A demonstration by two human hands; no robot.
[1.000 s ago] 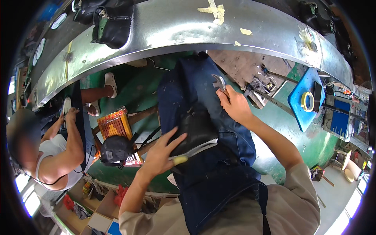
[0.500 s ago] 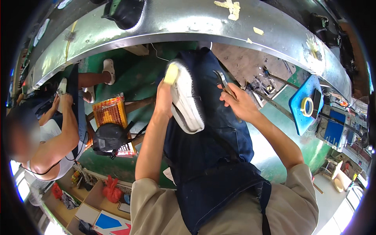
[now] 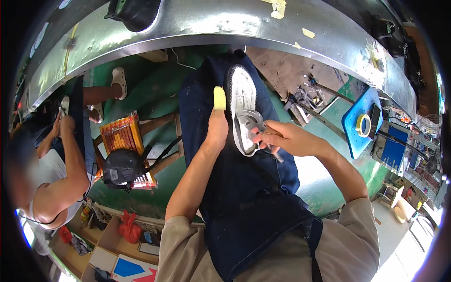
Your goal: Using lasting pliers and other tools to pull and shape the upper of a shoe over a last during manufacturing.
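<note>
A shoe upper (image 3: 243,89) lies bottom up over my lap, its underside white with a dark gathered edge. My left hand (image 3: 218,124) holds it from the left side; yellow wrapping covers the thumb, and the other fingers are hidden behind the shoe. In my right hand (image 3: 293,138) is a pair of metal pincers (image 3: 251,118), its handles wrapped by my fingers. The pincers' head rests over the lower half of the shoe's underside, near its right edge. Whether the jaws grip any material, I cannot make out. A dark blue apron (image 3: 253,211) covers my lap.
A metal-topped bench (image 3: 197,26) curves across the front, bearing a black shoe (image 3: 136,14). At right, a blue board (image 3: 352,124) carries a tape roll (image 3: 362,125). On the left are a black bag (image 3: 123,167) on a wooden stool and a seated co-worker (image 3: 61,174).
The shoe has turned more upright and shifted right. My right hand has brought the pincers left, from beside the shoe onto its underside. My left thumb has moved off the sole to its side.
</note>
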